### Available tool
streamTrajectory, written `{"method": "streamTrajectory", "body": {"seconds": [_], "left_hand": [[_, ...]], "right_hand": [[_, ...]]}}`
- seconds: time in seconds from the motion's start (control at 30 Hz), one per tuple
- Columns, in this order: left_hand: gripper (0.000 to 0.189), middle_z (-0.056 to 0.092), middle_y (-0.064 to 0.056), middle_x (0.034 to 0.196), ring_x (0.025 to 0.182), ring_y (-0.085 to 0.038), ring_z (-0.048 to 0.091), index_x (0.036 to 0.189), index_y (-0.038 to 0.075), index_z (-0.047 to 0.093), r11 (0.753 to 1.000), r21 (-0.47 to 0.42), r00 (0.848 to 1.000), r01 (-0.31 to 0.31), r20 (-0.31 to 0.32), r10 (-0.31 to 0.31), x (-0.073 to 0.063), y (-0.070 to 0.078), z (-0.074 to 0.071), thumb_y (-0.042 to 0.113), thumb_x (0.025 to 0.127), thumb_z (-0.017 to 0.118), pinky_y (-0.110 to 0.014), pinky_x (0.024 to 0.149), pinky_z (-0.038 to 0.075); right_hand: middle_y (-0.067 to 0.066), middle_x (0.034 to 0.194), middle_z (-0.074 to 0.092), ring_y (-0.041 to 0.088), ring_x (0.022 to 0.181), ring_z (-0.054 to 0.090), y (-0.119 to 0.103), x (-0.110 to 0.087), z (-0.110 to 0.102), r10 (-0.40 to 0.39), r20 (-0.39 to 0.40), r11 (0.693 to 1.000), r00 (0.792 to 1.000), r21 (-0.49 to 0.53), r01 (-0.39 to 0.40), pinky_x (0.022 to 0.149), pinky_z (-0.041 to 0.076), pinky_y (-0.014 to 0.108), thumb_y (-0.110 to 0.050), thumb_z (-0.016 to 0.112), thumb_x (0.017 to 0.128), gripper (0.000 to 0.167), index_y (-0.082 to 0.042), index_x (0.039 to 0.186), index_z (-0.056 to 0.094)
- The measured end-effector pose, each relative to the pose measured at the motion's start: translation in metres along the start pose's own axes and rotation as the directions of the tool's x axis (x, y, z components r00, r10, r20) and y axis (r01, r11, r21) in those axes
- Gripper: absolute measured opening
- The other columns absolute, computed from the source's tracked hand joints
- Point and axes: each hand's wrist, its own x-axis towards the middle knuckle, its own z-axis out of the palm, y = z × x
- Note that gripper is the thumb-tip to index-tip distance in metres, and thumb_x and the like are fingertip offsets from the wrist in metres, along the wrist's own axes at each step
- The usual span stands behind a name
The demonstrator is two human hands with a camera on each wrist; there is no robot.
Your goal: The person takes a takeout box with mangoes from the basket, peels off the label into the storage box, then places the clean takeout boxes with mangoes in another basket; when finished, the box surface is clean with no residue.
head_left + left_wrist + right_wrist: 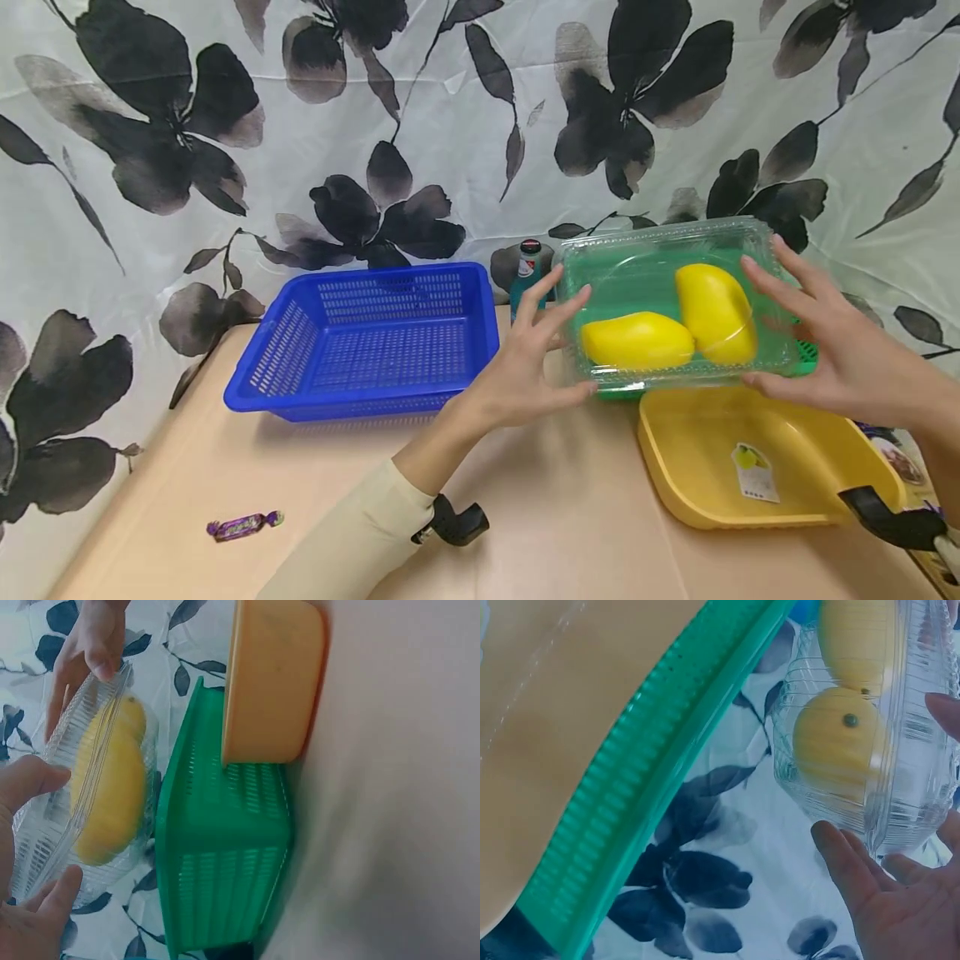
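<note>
Both hands hold a clear plastic clamshell box with a closed lid, raised above the green basket. Inside lie two yellow mangoes, one lengthwise and the other more upright. My left hand grips the box's left end, its thumb at the near corner and its fingers along the side. At the opposite end, my right hand holds it between thumb and fingers, as the right wrist view also shows. From the head view the box hides most of the green basket.
A blue basket stands at the left, with a small bottle of blue liquid behind my left hand. In front of the green basket is a yellow tub bearing a label. A purple wrapped candy lies at the front left.
</note>
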Motion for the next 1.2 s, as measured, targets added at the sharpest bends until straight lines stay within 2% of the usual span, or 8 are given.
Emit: {"method": "streamTrajectory", "body": {"seconds": [0.13, 0.27, 0.37, 0.5, 0.63, 0.9, 1.03, 1.2], "left_hand": [[0.095, -0.004, 0.004, 0.172, 0.150, -0.024, 0.036, 0.162, 0.015, 0.031, 0.997, -0.078, 1.000, 0.022, -0.009, -0.023, 0.009, -0.003, 0.011, 0.010, 0.084, 0.084, -0.026, 0.102, 0.052], [0.090, 0.000, 0.004, 0.172, 0.153, -0.024, 0.031, 0.162, 0.020, 0.031, 0.989, -0.111, 0.995, 0.098, 0.016, -0.097, 0.020, -0.002, 0.021, 0.013, 0.088, 0.082, -0.026, 0.102, 0.051], [0.087, 0.006, 0.000, 0.173, 0.154, -0.026, 0.029, 0.162, 0.024, 0.031, 0.981, -0.049, 0.983, 0.185, 0.027, -0.184, 0.025, -0.001, 0.029, 0.024, 0.090, 0.080, -0.038, 0.109, 0.047], [0.083, 0.011, -0.004, 0.173, 0.155, -0.030, 0.025, 0.161, 0.026, 0.034, 0.965, 0.049, 0.965, 0.259, 0.033, -0.260, 0.031, -0.003, 0.039, 0.037, 0.091, 0.077, -0.055, 0.115, 0.040], [0.076, 0.010, -0.002, 0.173, 0.155, -0.029, 0.025, 0.160, 0.031, 0.037, 0.955, 0.077, 0.954, 0.288, 0.062, -0.293, 0.036, -0.007, 0.049, 0.043, 0.094, 0.072, -0.059, 0.115, 0.038], [0.072, 0.017, -0.005, 0.172, 0.157, -0.031, 0.019, 0.155, 0.028, 0.045, 0.935, 0.137, 0.940, 0.327, 0.056, -0.337, 0.041, -0.021, 0.059, 0.045, 0.092, 0.074, -0.066, 0.119, 0.024], [0.071, 0.019, -0.004, 0.171, 0.157, -0.031, 0.014, 0.155, 0.031, 0.045, 0.909, 0.214, 0.924, 0.358, 0.061, -0.378, 0.045, -0.023, 0.060, 0.050, 0.092, 0.072, -0.069, 0.116, 0.021], [0.069, 0.024, -0.001, 0.170, 0.157, -0.029, 0.011, 0.155, 0.034, 0.043, 0.875, 0.271, 0.898, 0.400, 0.072, -0.433, 0.048, -0.026, 0.062, 0.057, 0.094, 0.066, -0.065, 0.115, 0.021]], "right_hand": [[-0.002, 0.173, -0.005, -0.019, 0.138, 0.023, 0.012, -0.001, 0.000, 0.034, 0.000, 0.998, 0.999, 0.062, -0.034, 0.089, 0.030, -0.005, 0.008, 0.092, 0.062, 0.129, -0.020, 0.165, 0.022], [-0.007, 0.173, -0.006, -0.028, 0.120, 0.028, 0.027, -0.005, -0.001, 0.111, 0.013, 0.991, 0.994, 0.067, -0.112, 0.086, 0.031, -0.007, 0.009, 0.089, 0.069, 0.124, -0.024, 0.166, 0.020], [-0.005, 0.173, -0.004, 0.002, 0.144, 0.040, 0.038, -0.007, -0.001, 0.160, 0.029, 0.983, 0.987, 0.085, -0.161, 0.084, 0.033, -0.007, 0.008, 0.085, 0.076, 0.115, -0.024, 0.165, 0.021], [-0.003, 0.173, -0.001, 0.052, 0.130, 0.049, 0.051, -0.008, 0.003, 0.215, 0.053, 0.965, 0.975, 0.139, -0.220, 0.080, 0.036, -0.005, 0.007, 0.079, 0.082, 0.105, -0.023, 0.165, 0.022], [-0.001, 0.173, -0.002, 0.066, 0.127, 0.039, 0.061, -0.010, 0.007, 0.263, 0.083, 0.952, 0.961, 0.137, -0.272, 0.079, 0.043, 0.002, 0.004, 0.076, 0.085, 0.101, -0.022, 0.165, 0.021], [0.003, 0.173, -0.003, 0.057, 0.138, 0.037, 0.080, -0.013, 0.021, 0.272, 0.168, 0.938, 0.948, 0.173, -0.300, 0.079, 0.035, -0.001, -0.005, 0.073, 0.092, 0.093, -0.019, 0.166, 0.019], [0.005, 0.173, 0.001, 0.023, 0.141, 0.047, 0.089, -0.012, 0.025, 0.271, 0.200, 0.936, 0.942, 0.176, -0.306, 0.079, 0.039, 0.004, -0.009, 0.072, 0.093, 0.089, -0.018, 0.166, 0.021], [0.014, 0.172, 0.006, -0.027, 0.115, 0.034, 0.099, -0.010, 0.030, 0.251, 0.236, 0.932, 0.939, 0.203, -0.301, 0.082, 0.037, 0.003, -0.010, 0.070, 0.095, 0.084, -0.015, 0.165, 0.023]]}}
